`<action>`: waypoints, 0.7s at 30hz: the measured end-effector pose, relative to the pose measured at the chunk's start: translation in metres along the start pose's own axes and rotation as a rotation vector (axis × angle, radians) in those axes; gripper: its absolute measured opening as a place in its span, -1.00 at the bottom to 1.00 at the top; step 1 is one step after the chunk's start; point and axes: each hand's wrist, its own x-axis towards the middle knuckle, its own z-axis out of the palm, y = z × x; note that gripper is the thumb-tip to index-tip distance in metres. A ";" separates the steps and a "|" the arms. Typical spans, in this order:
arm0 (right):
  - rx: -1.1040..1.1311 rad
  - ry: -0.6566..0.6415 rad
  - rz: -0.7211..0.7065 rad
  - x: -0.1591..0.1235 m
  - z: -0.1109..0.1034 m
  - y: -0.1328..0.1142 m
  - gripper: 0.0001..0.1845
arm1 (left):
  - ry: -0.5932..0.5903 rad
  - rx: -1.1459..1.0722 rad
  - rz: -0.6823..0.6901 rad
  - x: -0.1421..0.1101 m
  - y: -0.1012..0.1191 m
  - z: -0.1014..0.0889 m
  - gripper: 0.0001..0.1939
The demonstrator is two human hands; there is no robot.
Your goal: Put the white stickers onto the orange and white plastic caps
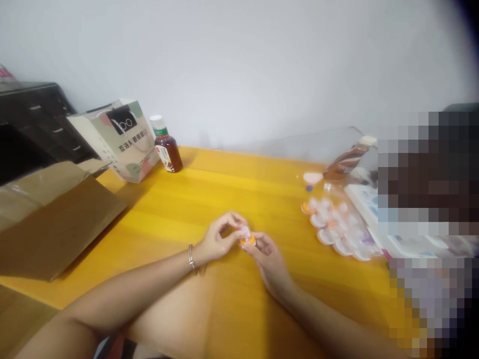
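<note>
In the middle of the table, my left hand [222,235] is closed in a pinch on a small whitish speckled piece [246,231]. Just below that piece, my right hand [270,262] grips a small orange round piece [247,241] between thumb and fingers. The two pieces touch or overlap; whether they are joined I cannot tell. Off to the right lie several small round items [333,227], clear or white on top with orange parts, blurred and packed close together.
On the yellow table [209,192] stand a paper bag [130,149] and a dark red drink bottle [168,152]. A cardboard box [63,224] takes up the left side. At the right are a tilted brown bottle [346,162], white packaging [361,202] and a pixelated person [426,174].
</note>
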 end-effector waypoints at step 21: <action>0.037 -0.054 -0.030 0.001 -0.003 0.003 -0.78 | 0.030 0.056 0.041 -0.007 0.000 0.000 -0.89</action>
